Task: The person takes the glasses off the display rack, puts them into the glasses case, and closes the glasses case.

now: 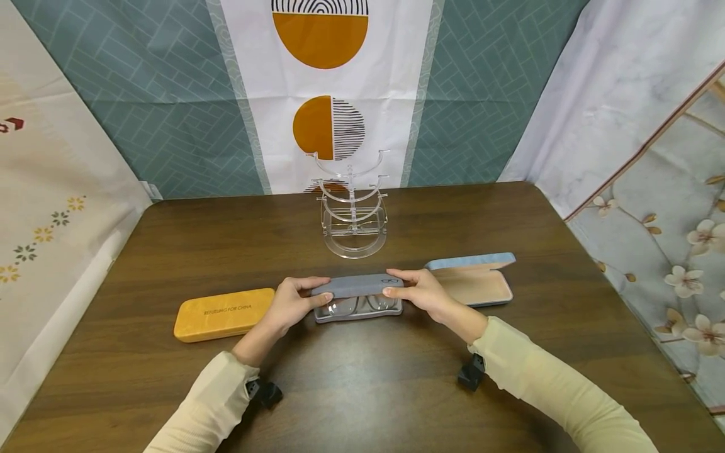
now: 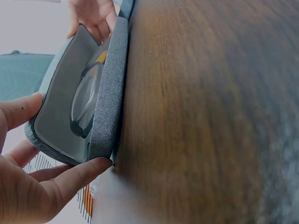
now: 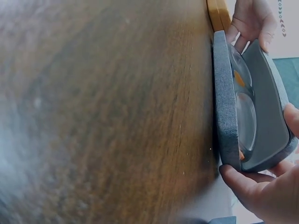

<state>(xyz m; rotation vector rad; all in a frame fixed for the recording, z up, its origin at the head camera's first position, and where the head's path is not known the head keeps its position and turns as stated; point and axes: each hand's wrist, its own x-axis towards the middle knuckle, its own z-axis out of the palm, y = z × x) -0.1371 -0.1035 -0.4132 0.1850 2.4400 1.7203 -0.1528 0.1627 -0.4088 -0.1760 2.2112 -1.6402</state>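
Note:
A grey fabric glasses case [image 1: 362,286] lies on the table in front of me, its lid partly raised. Inside it sits a pair of glasses [image 3: 246,122] with clear lenses and a dark frame. My left hand [image 1: 287,307] grips the case's left end, its thumb on the lid's front edge and other fingers around the end. At the opposite end my right hand [image 1: 423,292] holds the case in the same way, thumb on the lid edge. In the left wrist view a finger of the left hand [image 2: 44,186] touches the base's corner.
To the left lies a closed yellow glasses case [image 1: 223,314] with printed lettering. An open blue glasses case [image 1: 478,286] with a beige lining stands just right of my right hand. Behind the grey case is a clear tiered display stand [image 1: 352,217]. Curtains hang around the table [image 1: 362,390].

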